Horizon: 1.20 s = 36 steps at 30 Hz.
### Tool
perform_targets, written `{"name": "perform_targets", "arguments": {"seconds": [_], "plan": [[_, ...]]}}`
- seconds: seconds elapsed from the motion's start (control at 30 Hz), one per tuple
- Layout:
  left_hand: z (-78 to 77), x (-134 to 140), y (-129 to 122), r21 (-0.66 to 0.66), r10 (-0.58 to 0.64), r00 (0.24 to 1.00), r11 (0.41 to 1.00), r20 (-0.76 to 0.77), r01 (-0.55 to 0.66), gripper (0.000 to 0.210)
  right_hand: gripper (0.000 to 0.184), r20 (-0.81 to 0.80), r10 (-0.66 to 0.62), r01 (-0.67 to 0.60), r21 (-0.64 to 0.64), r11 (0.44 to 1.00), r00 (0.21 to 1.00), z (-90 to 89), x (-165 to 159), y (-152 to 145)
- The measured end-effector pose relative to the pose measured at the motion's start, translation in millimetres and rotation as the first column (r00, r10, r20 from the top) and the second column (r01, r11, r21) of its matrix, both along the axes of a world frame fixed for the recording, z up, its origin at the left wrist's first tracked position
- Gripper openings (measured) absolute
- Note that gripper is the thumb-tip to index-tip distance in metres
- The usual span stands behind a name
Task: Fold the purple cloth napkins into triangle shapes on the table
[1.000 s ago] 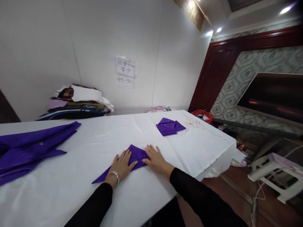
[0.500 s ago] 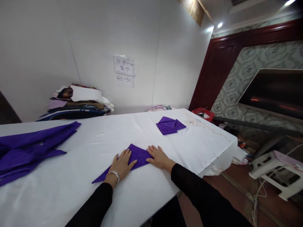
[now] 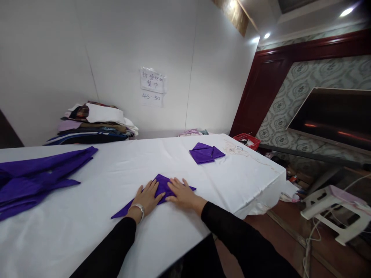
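A purple cloth napkin [image 3: 163, 181], folded into a wide, low triangle, lies on the white tablecloth [image 3: 121, 170] in front of me. My left hand [image 3: 147, 197] rests flat on its left part, fingers spread. On the right part, my right hand [image 3: 183, 194] also lies flat with fingers apart. The napkin's pointed tips stick out at both sides, and its middle is partly hidden by the hands. Farther back to the right sits another folded purple napkin [image 3: 203, 153]. Loose purple cloths [image 3: 31, 181] are spread at the left.
Behind the table at the left is a pile of folded clothes [image 3: 98, 123]. A red basket [image 3: 251, 141] stands past the table's far right corner. To the right, on the floor, is a white plastic stool [image 3: 336, 210] with a cable by it. A paper sign [image 3: 152, 85] hangs on the wall.
My right hand has slid left along the napkin, closer to my left hand, and the right tip now shows beyond it. My left hand stays in about the same place.
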<state>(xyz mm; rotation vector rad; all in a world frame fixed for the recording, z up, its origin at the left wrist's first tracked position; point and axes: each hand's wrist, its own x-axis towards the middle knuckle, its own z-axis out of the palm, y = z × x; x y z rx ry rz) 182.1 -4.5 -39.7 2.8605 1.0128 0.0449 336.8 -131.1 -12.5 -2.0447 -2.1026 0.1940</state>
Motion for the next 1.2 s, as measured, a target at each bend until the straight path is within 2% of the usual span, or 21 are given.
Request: {"name": "perform_targets", "arguments": {"seconds": [0.07,0.17,0.3,0.43,0.6,0.7,0.83,0.97,1.2], "plan": [[-0.7,-1,1,0.02,-0.029,0.999,0.999,-0.016,0.029,0.06,0.073,-0.028,0.082,-0.082,0.004,0.997,0.996,-4.9,-18,12],[-4.5,-1,3,0.039,-0.04,0.999,0.998,-0.013,0.041,0.056,0.074,-0.053,0.096,-0.096,0.002,0.995,0.994,-11.8,-23,21],[-7.9,1,2,0.0,0.007,1.0,1.0,0.026,-0.007,0.062,0.07,-0.028,0.048,-0.048,-0.021,0.999,0.998,-16.3,-1,9],[-6.6,1,-2,-0.043,0.002,0.998,0.999,0.062,0.0,0.064,0.065,0.014,-0.002,0.003,-0.059,0.998,1.0,-19.4,23,-10],[-2.1,1,-3,-0.108,0.01,0.995,0.994,0.102,0.001,0.064,0.066,0.062,-0.047,0.053,-0.099,0.994,0.997,-23.3,36,-23],[-0.7,-7,1,-0.131,0.072,0.989,0.99,0.131,-0.055,0.061,0.067,0.074,-0.069,0.077,-0.119,0.99,0.995,-23.8,38,-26],[1.4,-29,8,-0.103,0.207,0.966,0.976,0.155,-0.193,0.055,0.067,0.071,-0.083,0.091,-0.127,0.988,0.994,-23.6,38,-27],[11.2,-47,4,-0.082,0.291,0.931,0.957,0.22,-0.279,0.042,0.067,0.065,-0.082,0.089,-0.121,0.989,0.995,-24.1,37,-27],[28.9,-40,-5,-0.289,0.443,0.879,0.877,0.176,-0.384,0.029,0.066,0.098,-0.04,0.052,-0.118,0.992,0.994,-21.2,44,-24]]}}
